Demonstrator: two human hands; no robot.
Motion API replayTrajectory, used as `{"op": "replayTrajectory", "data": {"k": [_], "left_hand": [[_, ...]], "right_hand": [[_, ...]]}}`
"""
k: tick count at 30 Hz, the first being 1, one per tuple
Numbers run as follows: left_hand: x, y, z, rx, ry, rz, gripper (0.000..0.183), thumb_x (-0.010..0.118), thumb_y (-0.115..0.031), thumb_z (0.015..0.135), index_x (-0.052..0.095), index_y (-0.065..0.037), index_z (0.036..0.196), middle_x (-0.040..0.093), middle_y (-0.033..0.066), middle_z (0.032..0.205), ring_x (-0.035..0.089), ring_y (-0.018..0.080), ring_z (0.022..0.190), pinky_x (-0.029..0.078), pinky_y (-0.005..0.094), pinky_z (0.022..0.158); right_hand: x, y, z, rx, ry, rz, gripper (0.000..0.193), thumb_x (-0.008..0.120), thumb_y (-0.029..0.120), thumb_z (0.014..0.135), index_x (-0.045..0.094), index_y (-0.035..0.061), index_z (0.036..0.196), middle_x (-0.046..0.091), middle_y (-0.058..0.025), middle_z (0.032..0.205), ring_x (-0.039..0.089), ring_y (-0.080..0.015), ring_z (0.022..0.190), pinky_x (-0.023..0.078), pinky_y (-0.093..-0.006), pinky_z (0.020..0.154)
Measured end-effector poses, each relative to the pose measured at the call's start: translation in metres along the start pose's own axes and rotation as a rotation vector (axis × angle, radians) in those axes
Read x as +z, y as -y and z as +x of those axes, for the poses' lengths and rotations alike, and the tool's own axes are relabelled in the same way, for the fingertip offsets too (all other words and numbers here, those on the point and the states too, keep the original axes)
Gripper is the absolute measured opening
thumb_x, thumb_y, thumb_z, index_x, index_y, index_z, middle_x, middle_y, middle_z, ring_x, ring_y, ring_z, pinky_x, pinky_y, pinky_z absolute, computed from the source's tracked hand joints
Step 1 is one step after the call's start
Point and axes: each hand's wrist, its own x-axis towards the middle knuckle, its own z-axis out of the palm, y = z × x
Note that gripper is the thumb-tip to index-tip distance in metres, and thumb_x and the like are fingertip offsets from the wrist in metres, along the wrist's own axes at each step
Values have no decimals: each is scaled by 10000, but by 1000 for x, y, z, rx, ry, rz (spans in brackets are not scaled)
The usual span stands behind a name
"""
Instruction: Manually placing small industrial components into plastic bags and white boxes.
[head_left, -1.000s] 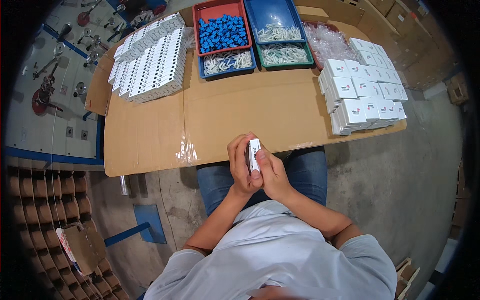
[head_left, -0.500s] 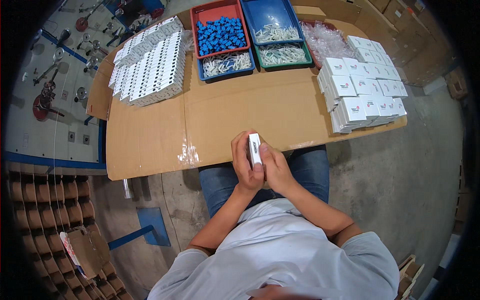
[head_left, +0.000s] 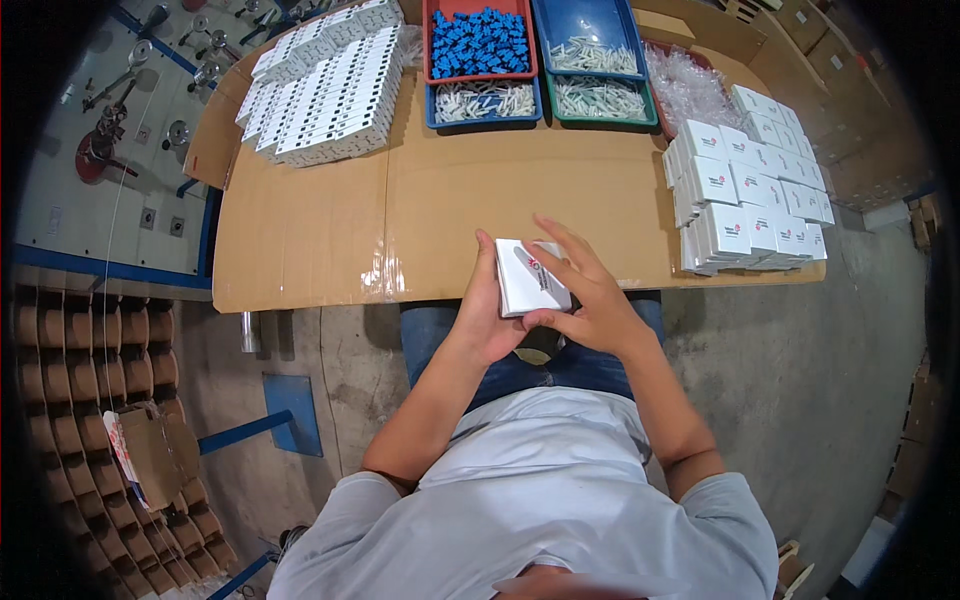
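A small white carton (head_left: pixel 528 285) with a printed face turned up sits between my hands, just off the table's near edge. My left hand (head_left: pixel 482 318) is closed on its left side and underside, with the thumb upright along the edge. Over the right side comes my right hand (head_left: pixel 598 305), its thumb at the lower edge and its index finger across the upper part of the face. The other fingers of that hand are spread and raised. The underside of the carton is hidden by my left palm.
Cardboard covers the table (head_left: pixel 450 210). Stacked white cartons stand left (head_left: pixel 330 100) and right (head_left: pixel 750 200). At the back are a red tray (head_left: pixel 428 45) of blue parts, trays of pale plugs, including a green tray (head_left: pixel 600 124), and clear plastic bags (head_left: pixel 690 85).
The carton has turned from edge-up to printed face up. My right fingers have loosened from around it and spread, while my left hand stays around it. The view has shifted slightly.
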Motion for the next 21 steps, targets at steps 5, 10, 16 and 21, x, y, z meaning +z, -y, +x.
{"op": "replayTrajectory", "data": {"k": [5,10,16,21], "left_hand": [[-10,5,-1,20,66,-51,799,240,-751,994,443,-124,1446,610,122,1277,643,275,1151,595,413,875],[-10,12,0,47,-13,7,728,277,-712,1017,466,-139,1426,617,98,1253,648,255,1122,594,384,838],[-21,11,5,-22,-26,-80,617,312,-645,1051,536,-152,1346,622,90,1224,654,233,1029,579,383,794],[-25,16,11,-75,125,-194,596,324,-638,1053,551,-162,1332,618,67,1239,625,231,1083,548,417,856]], "right_hand": [[0,0,6,-39,51,-10,751,837,325,750,583,87,1416,497,-204,1470,515,-387,1325,458,-464,1077],[-1,-8,5,-93,24,-16,726,825,347,774,587,48,1392,546,-209,1415,561,-395,1268,481,-449,1048],[9,-19,-4,-141,25,-103,672,785,310,835,572,-1,1390,581,-231,1382,598,-406,1234,502,-455,1033],[11,-23,-11,-107,45,-137,607,744,270,881,566,-17,1386,575,-241,1385,606,-397,1232,513,-438,1021]]}}
